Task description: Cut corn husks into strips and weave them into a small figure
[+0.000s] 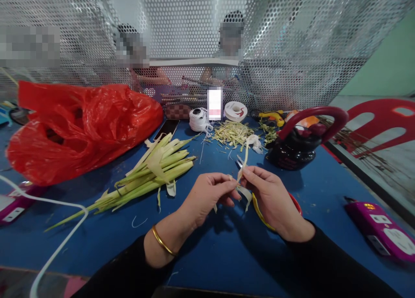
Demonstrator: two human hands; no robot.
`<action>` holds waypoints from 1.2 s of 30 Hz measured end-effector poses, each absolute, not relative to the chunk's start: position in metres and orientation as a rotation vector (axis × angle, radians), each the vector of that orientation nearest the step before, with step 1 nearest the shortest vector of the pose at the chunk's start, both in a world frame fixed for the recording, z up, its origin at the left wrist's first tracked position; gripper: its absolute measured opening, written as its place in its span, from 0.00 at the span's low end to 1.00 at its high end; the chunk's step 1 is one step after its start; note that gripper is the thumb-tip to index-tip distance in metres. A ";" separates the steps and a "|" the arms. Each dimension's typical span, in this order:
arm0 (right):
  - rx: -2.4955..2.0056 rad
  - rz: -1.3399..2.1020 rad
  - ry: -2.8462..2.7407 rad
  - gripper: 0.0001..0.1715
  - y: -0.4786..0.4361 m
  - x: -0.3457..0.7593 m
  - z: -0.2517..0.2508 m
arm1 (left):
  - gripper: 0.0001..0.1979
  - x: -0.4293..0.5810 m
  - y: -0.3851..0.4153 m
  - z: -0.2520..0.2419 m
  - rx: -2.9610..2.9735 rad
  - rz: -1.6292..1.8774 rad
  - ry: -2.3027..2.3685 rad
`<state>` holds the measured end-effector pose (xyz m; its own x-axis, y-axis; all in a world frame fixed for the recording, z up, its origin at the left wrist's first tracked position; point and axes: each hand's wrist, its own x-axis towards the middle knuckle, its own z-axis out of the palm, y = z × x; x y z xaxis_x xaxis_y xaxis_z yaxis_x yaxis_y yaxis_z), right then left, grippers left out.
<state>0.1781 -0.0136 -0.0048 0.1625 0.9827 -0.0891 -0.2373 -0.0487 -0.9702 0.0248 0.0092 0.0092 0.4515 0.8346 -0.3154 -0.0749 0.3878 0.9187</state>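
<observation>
In front of me, both hands pinch a thin pale strip of peeled leaf or husk. My left hand has thumb and fingers closed on its lower part. My right hand pinches it higher up, thumb against fingers. Scissors with a yellow and red handle show behind my right hand, blades up near its fingertips; whether the hand grips them too is unclear. To the left lies a bundle of pale green leafy stalks. A heap of short cut stalk pieces is beyond my hands.
A red plastic bag fills the left, beside a phone. White string, a white spool and a black jar with a red handle stand behind. Purple power strips and a white cable lie sideways. People sit behind a perforated screen.
</observation>
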 end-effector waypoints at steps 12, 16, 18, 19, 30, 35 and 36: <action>-1.382 0.854 -1.428 0.12 -0.021 0.177 0.001 | 0.13 0.023 0.013 0.008 0.963 0.893 0.986; -1.381 0.927 -1.417 0.13 -0.020 0.178 -0.003 | 0.14 0.025 0.013 0.006 0.945 0.901 1.004; -1.372 0.935 -1.399 0.14 -0.020 0.178 -0.004 | 0.16 0.025 0.013 0.006 0.911 0.889 0.979; -1.359 0.941 -1.383 0.15 -0.019 0.178 -0.005 | 0.18 0.025 0.013 0.007 0.893 0.883 0.964; -1.309 1.028 -1.314 0.11 -0.018 0.175 -0.008 | 0.12 0.025 0.010 0.004 0.956 0.897 0.901; -1.244 1.114 -1.219 0.14 -0.017 0.176 -0.008 | 0.13 0.027 0.009 0.008 0.955 0.922 0.901; -1.225 1.155 -1.172 0.15 -0.017 0.175 -0.009 | 0.13 0.027 0.009 0.008 0.980 0.922 0.897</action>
